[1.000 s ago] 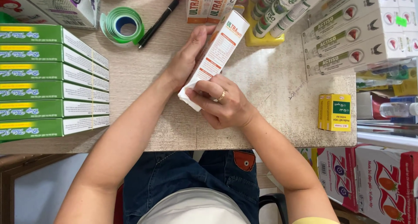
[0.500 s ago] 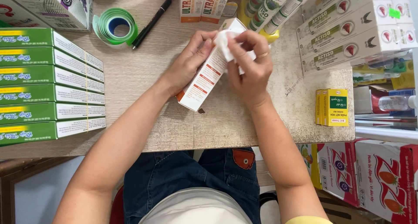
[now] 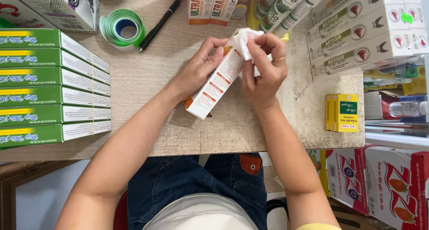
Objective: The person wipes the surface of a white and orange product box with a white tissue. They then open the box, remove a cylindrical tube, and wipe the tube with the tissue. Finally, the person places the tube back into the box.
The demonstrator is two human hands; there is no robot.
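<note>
Left hand (image 3: 199,71) wrapped around long white-and-orange carton (image 3: 213,87) tilted over table middle, right hand (image 3: 263,69) pinching its top flap (ring on one finger), green boxes (image 3: 49,87) stacked left, tape roll (image 3: 123,28), pen (image 3: 161,22), yellow box (image 3: 342,112) near right edge, bare tabletop (image 3: 147,82) between.

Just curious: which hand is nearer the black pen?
Left. The left hand holds the white carton, right of the pen; the right hand is farther right, at the carton's flap.
</note>
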